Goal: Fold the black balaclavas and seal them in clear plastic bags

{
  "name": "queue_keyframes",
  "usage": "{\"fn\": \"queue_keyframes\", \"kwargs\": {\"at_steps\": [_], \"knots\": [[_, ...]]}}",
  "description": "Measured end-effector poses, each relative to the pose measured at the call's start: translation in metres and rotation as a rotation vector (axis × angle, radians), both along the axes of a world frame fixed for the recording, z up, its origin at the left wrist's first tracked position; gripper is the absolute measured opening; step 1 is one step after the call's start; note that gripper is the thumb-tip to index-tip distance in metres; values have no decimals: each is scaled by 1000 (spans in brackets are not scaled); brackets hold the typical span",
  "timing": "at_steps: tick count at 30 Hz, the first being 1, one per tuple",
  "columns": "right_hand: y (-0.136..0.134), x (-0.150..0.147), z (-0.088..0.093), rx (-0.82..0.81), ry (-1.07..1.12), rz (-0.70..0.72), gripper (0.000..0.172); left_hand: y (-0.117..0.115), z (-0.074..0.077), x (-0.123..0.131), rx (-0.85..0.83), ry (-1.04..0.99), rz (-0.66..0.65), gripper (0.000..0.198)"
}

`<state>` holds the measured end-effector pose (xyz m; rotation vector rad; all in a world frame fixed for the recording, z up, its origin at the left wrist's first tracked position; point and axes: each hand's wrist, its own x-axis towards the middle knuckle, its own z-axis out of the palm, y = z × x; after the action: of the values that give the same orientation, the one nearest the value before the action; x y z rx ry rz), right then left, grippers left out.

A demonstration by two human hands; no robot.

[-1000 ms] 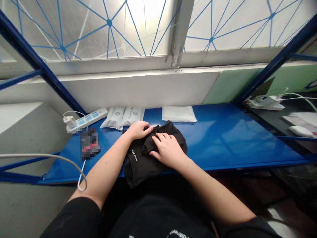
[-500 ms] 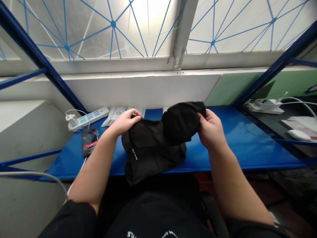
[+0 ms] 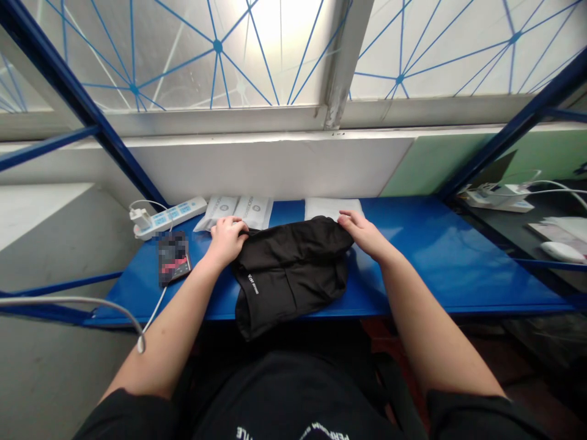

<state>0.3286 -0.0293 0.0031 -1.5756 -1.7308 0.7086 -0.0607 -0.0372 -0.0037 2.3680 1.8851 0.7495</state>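
Observation:
A black cloth garment (image 3: 293, 269) with small white lettering lies folded flat at the front of the blue desk, its lower left corner hanging past the edge. I cannot tell its exact kind. My left hand (image 3: 228, 239) is closed on its upper left corner, fingers over the cloth and thumb tucked beneath. At the upper right corner my right hand (image 3: 362, 232) pinches the fabric, its fingertips by the top fold. Between the hands the upper edge is stretched nearly straight.
Behind the garment lie grey-white printed packets (image 3: 247, 211) and a white sheet or packet (image 3: 332, 208). A white power strip (image 3: 172, 219) and a phone-like device (image 3: 174, 260), partly blurred out, with a cable are at left. Blue frame posts (image 3: 105, 137) flank the desk (image 3: 422, 256).
My right hand has brought the raised, bunched part of the garment down, and it now lies flat with the rest. The right hand has moved left; the left hand still holds its corner.

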Motion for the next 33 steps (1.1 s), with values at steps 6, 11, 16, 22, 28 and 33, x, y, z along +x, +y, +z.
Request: {"fn": "queue_keyframes", "kwargs": {"at_steps": [6, 11, 16, 22, 28, 33], "knots": [[2, -9, 23, 0, -198, 142, 27, -9, 30, -11, -97, -840, -142, 18], [-44, 22, 72, -97, -98, 684, 34, -44, 51, -42, -409, -1092, -668, 47], [-61, 12, 67, -257, -272, 543, 42, -50, 39, -27, -377, -667, -522, 51], [-43, -25, 38, -183, -634, 379, 30, -50, -7, 16, -361, 144, -315, 74], [-31, -75, 69, 127, -643, 568, 23, -21, 13, -6, -174, 89, -250, 43], [-8, -126, 65, 239, -726, 719, 30, 30, 27, -35, -49, 5, 492, 54]]}}
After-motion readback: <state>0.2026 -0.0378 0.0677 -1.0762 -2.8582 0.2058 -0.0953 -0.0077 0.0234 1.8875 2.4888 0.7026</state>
